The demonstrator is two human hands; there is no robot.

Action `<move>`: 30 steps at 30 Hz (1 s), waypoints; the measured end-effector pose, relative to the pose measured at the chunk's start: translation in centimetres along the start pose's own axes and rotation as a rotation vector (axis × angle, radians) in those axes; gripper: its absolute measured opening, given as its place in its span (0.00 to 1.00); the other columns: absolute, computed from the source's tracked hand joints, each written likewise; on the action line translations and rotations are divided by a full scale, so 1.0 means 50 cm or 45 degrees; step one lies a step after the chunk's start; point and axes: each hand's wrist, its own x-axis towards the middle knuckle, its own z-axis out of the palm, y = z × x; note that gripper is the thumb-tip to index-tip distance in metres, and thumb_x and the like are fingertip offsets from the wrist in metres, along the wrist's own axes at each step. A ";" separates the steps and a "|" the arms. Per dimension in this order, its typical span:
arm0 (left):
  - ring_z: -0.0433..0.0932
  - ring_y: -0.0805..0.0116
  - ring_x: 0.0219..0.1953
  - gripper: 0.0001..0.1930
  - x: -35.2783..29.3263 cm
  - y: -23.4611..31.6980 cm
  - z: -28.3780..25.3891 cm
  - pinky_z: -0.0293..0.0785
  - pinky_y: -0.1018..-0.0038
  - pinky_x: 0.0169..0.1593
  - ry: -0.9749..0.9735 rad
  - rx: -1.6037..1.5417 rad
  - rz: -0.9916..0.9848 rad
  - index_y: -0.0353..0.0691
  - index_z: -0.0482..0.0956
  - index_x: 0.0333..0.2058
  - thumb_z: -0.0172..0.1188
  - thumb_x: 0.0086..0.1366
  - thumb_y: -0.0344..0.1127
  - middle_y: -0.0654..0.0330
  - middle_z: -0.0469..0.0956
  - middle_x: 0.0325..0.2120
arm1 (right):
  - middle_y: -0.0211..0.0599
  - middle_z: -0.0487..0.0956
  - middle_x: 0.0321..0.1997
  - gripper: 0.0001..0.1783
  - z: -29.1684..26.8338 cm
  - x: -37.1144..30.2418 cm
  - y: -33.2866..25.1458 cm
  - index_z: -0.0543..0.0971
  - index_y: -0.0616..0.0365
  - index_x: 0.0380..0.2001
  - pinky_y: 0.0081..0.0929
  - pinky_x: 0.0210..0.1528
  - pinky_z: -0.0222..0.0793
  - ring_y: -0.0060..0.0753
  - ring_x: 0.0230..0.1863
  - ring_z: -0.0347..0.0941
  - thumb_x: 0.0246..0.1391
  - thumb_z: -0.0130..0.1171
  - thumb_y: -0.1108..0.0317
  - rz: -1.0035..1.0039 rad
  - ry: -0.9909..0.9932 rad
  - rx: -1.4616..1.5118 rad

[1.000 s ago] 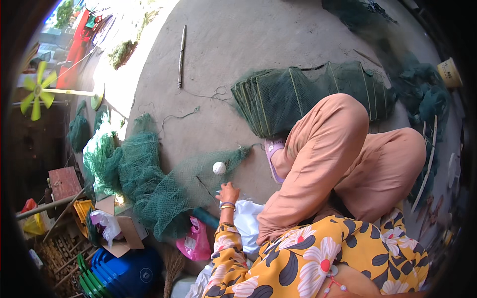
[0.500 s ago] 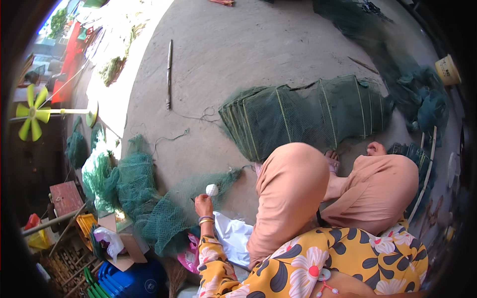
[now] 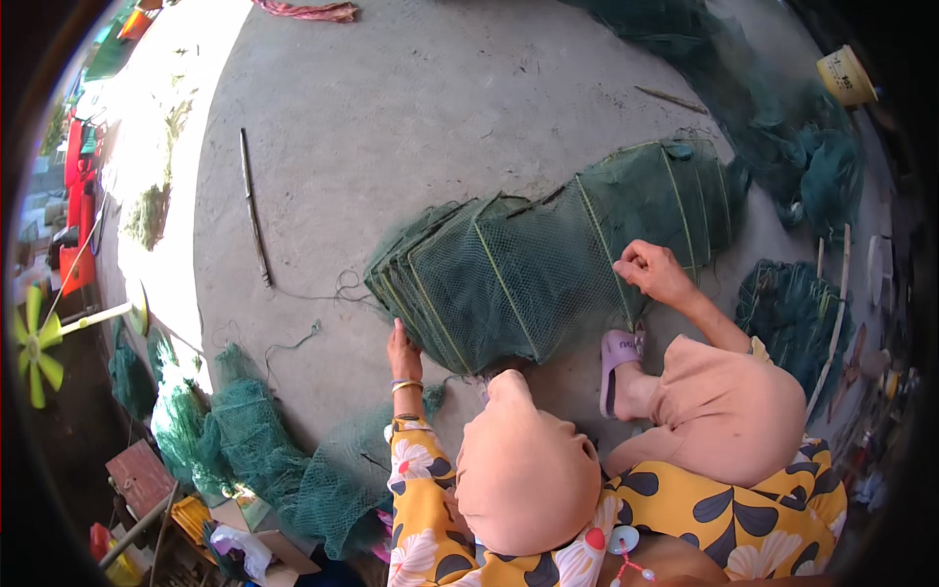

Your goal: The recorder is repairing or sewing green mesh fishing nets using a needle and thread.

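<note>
Where the net lies: a long, dark-green mesh net (image 3: 558, 254) with straight yellowish ribs (image 3: 504, 284), spread beyond the knees (image 3: 528, 470).
Left hand (image 3: 404, 354): at its near-left corner; grip cannot be told.
Right hand (image 3: 653, 272): curled over its near side; any pinch is hidden.
Handling: probably best by ribs, clear of the thin dark cord (image 3: 342, 293).
Floor (image 3: 391, 98): smooth grey concrete.

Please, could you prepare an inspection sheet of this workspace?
Surface: grey floor, sunlit at left.
Job's things: green framed net, spread on the floor.
Clutter: loose green netting, stick and cardboard box at left.
Hands: left hand at the net's left end, contact unclear; right hand over the net, curled, grip unclear.
Cables: thin cord on floor; power cables, nothing clearly seen.
Surroundings: yellow-green fan blades at left; pale yellow bucket at upper right.
</note>
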 end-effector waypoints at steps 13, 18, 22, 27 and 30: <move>0.75 0.70 0.42 0.15 -0.094 0.140 0.173 0.71 0.74 0.46 -0.041 0.018 0.197 0.33 0.70 0.44 0.57 0.65 0.38 0.58 0.76 0.43 | 0.38 0.71 0.16 0.07 -0.025 -0.003 0.008 0.70 0.63 0.29 0.28 0.24 0.64 0.29 0.19 0.68 0.46 0.56 0.74 -0.050 0.149 -0.076; 0.77 0.72 0.35 0.13 -0.078 0.157 0.184 0.73 0.76 0.39 0.021 0.189 0.387 0.33 0.71 0.42 0.56 0.65 0.36 0.58 0.78 0.37 | 0.37 0.69 0.15 0.05 -0.087 -0.006 0.107 0.70 0.64 0.28 0.26 0.24 0.62 0.26 0.18 0.66 0.47 0.53 0.76 0.024 0.394 -0.189; 0.77 0.72 0.34 0.12 -0.063 0.165 0.174 0.74 0.75 0.38 -0.020 0.192 0.408 0.32 0.71 0.41 0.56 0.65 0.36 0.58 0.78 0.36 | 0.43 0.70 0.16 0.05 -0.116 -0.007 0.189 0.70 0.63 0.28 0.32 0.25 0.64 0.38 0.19 0.70 0.45 0.54 0.75 0.116 0.542 -0.221; 0.76 0.72 0.33 0.13 -0.048 0.166 0.169 0.73 0.75 0.37 0.044 0.288 0.391 0.32 0.71 0.40 0.56 0.65 0.36 0.58 0.78 0.35 | 0.41 0.69 0.16 0.04 -0.122 -0.008 0.220 0.71 0.64 0.27 0.30 0.25 0.64 0.32 0.18 0.68 0.45 0.52 0.76 0.171 0.549 -0.077; 0.75 0.73 0.33 0.13 -0.051 0.165 0.170 0.72 0.75 0.37 0.042 0.294 0.404 0.32 0.71 0.40 0.56 0.65 0.37 0.58 0.77 0.34 | 0.41 0.69 0.16 0.04 -0.118 -0.009 0.224 0.71 0.64 0.27 0.28 0.25 0.64 0.28 0.18 0.67 0.45 0.52 0.76 0.177 0.523 -0.057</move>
